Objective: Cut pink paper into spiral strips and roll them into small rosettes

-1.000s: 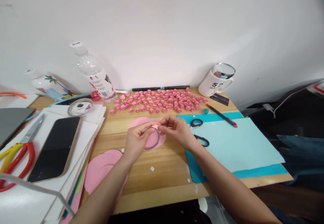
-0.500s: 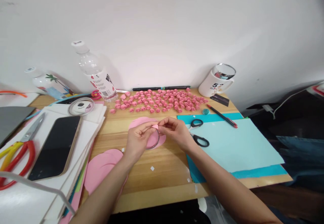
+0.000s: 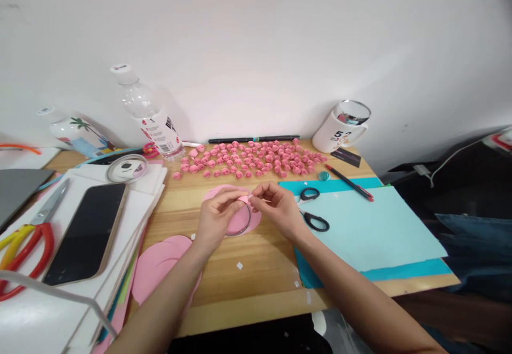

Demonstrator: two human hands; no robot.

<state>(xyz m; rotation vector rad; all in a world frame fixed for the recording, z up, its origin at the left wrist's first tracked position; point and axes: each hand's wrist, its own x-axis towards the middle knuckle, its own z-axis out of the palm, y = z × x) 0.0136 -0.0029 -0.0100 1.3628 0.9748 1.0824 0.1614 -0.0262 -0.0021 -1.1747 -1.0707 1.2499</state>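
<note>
My left hand pinches a small pink paper piece between thumb and fingers. My right hand is closed at the other side of the same piece, its fingertips meeting those of my left. How the paper is folded or rolled there is too small to tell. Just under my hands lies a pink paper round, with a thin dark ring on it. Beyond them spread many rolled pink paper rosettes.
Black-handled scissors lie on pale blue paper at right. Pink paper rounds are near my left forearm. A phone and red-yellow scissors rest on papers. A bottle and mug stand by the wall.
The pink paper piece shows less between my fingertips, and my fingers have shifted slightly around it. The whole view has moved a little; the things on the table stay put.
</note>
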